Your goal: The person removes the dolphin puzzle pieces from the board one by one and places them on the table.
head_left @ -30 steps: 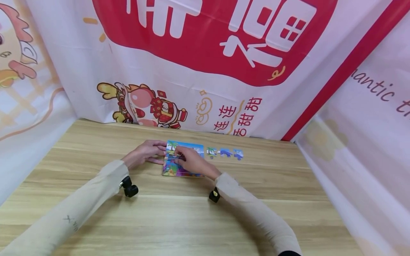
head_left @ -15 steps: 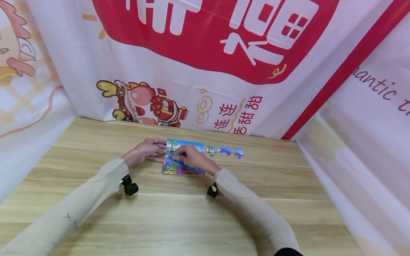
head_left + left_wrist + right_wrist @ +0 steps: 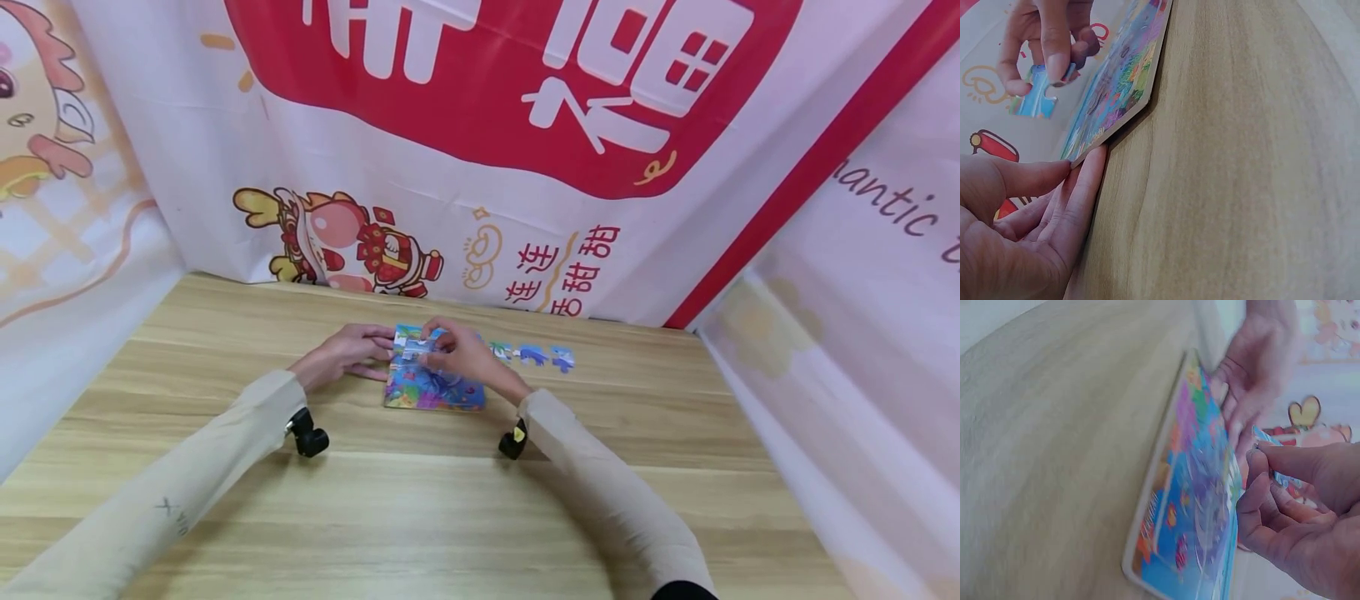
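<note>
A colourful jigsaw board (image 3: 435,397) with an undersea picture lies flat on the table. Along its left edge rests my left hand (image 3: 347,354); the left wrist view shows thumb and straight fingers against the board's side. My right hand (image 3: 467,357) is over the upper part of the board. Between its thumb and fingers it pinches a blue jigsaw piece (image 3: 1036,97), raised off the board. A pale grey patch (image 3: 414,350) shows at the board's upper left. The right hand hides part of the upper board.
Three loose jigsaw pieces lie in a row right of the board: one with a palm tree (image 3: 500,350), a dark blue one (image 3: 532,356) and another blue one (image 3: 562,359). Behind the wooden table (image 3: 420,508) hangs a printed cloth (image 3: 420,142).
My right hand has moved from the board's middle left up and toward its back edge, now with the jigsaw piece lifted. The left hand has stayed at the board's left edge.
</note>
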Demonstrator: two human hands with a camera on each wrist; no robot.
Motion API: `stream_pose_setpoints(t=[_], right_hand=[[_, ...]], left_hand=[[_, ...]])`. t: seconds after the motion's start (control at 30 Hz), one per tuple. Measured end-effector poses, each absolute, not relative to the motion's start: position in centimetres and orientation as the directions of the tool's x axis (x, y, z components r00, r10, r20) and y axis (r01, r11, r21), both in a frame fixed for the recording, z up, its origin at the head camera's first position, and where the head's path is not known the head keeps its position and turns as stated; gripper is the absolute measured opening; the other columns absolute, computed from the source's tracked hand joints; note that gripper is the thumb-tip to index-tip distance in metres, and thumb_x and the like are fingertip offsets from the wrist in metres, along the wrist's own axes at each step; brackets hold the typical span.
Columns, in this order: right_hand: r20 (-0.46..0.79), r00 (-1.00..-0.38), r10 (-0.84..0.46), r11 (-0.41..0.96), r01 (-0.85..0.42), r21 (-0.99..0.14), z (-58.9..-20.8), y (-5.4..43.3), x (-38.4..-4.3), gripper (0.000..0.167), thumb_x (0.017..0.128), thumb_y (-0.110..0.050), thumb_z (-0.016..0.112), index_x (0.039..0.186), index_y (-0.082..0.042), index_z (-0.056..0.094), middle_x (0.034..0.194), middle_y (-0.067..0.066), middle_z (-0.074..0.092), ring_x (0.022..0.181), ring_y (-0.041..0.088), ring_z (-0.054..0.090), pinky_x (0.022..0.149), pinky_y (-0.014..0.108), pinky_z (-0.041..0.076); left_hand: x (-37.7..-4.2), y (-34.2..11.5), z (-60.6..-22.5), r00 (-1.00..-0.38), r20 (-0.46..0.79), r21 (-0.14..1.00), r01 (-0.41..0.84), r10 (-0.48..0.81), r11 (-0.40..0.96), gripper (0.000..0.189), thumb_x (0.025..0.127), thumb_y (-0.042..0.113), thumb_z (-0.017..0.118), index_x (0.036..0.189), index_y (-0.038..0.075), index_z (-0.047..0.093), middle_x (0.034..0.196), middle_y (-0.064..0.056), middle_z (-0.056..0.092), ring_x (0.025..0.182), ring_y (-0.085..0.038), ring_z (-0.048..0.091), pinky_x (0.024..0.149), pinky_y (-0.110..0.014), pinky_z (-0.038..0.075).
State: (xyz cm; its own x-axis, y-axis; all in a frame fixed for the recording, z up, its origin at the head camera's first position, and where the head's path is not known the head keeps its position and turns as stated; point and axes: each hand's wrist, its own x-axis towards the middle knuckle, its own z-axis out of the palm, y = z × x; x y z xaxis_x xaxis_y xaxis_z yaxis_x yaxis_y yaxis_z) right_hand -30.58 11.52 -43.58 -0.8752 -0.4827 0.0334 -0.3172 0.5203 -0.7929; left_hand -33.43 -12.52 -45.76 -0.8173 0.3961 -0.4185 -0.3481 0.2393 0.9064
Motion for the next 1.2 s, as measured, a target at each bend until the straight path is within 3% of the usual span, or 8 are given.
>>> stream_pose_setpoints(t=[0.27, 0.4, 0.53, 0.73, 0.97, 1.2], right_hand=[[0.028, -0.867, -0.498, 0.509, -0.319, -0.799, -43.2, 15.1, -31.0, 0.031, 0.104, -0.003, 0.062, 0.135, 0.001, 0.065, 0.097, 0.022, 0.072, 0.08, 0.028, 0.07, 0.067, 0.031, 0.063], [-0.031, -0.872, -0.489, 0.493, -0.247, -0.834, -43.0, 16.6, -30.7, 0.036, 0.106, 0.0, 0.055, 0.141, 0.002, 0.061, 0.105, 0.024, 0.07, 0.085, 0.034, 0.071, 0.075, 0.046, 0.067], [-0.08, -0.913, -0.401, 0.445, -0.117, -0.888, -43.0, 18.1, -30.4, 0.037, 0.104, 0.004, 0.058, 0.141, 0.005, 0.057, 0.099, 0.027, 0.071, 0.079, 0.03, 0.072, 0.079, 0.052, 0.067], [-0.143, -0.948, -0.284, 0.331, 0.042, -0.943, -43.2, 20.2, -30.0, 0.028, 0.099, 0.006, 0.064, 0.124, 0.01, 0.052, 0.092, 0.024, 0.074, 0.072, 0.023, 0.072, 0.072, 0.041, 0.068], [-0.141, -0.953, -0.268, 0.377, 0.031, -0.926, -43.0, 22.7, -29.4, 0.028, 0.1, 0.002, 0.064, 0.125, 0.012, 0.054, 0.1, 0.026, 0.073, 0.08, 0.028, 0.073, 0.079, 0.045, 0.068], [-0.168, -0.954, -0.247, 0.417, 0.052, -0.908, -43.3, 23.9, -28.7, 0.027, 0.099, 0.0, 0.068, 0.12, 0.011, 0.055, 0.097, 0.023, 0.073, 0.074, 0.021, 0.07, 0.068, 0.031, 0.065]], left_hand=[[-33.3, -12.4, -45.7, -0.818, -0.419, 0.906, -0.349, 0.393, 0.238, 0.063, 0.105, -0.002, 0.053, 0.163, 0.001, 0.029, 0.16, -0.027, 0.039, 0.134, -0.042, 0.056, 0.093, -0.038, 0.066], [-33.3, -12.4, -45.7, -0.821, -0.417, 0.907, -0.349, 0.389, 0.236, 0.063, 0.105, -0.002, 0.054, 0.163, 0.001, 0.029, 0.16, -0.027, 0.039, 0.135, -0.042, 0.056, 0.093, -0.038, 0.066], [-33.2, -12.4, -45.7, -0.821, -0.416, 0.908, -0.347, 0.392, 0.237, 0.063, 0.106, -0.001, 0.053, 0.163, 0.001, 0.029, 0.16, -0.027, 0.039, 0.133, -0.041, 0.057, 0.093, -0.037, 0.066], [-33.1, -12.4, -45.6, -0.82, -0.41, 0.91, -0.338, 0.398, 0.242, 0.064, 0.106, 0.0, 0.054, 0.164, 0.001, 0.028, 0.161, -0.028, 0.038, 0.131, -0.041, 0.059, 0.092, -0.038, 0.066], [-33.3, -12.2, -45.6, -0.817, -0.412, 0.908, -0.333, 0.404, 0.253, 0.064, 0.106, 0.0, 0.054, 0.164, 0.001, 0.028, 0.16, -0.028, 0.039, 0.13, -0.04, 0.06, 0.093, -0.038, 0.066], [-33.5, -12.4, -45.8, -0.817, -0.422, 0.904, -0.344, 0.393, 0.254, 0.065, 0.105, 0.001, 0.056, 0.164, 0.002, 0.029, 0.159, -0.027, 0.042, 0.125, -0.035, 0.064, 0.092, -0.038, 0.066]])
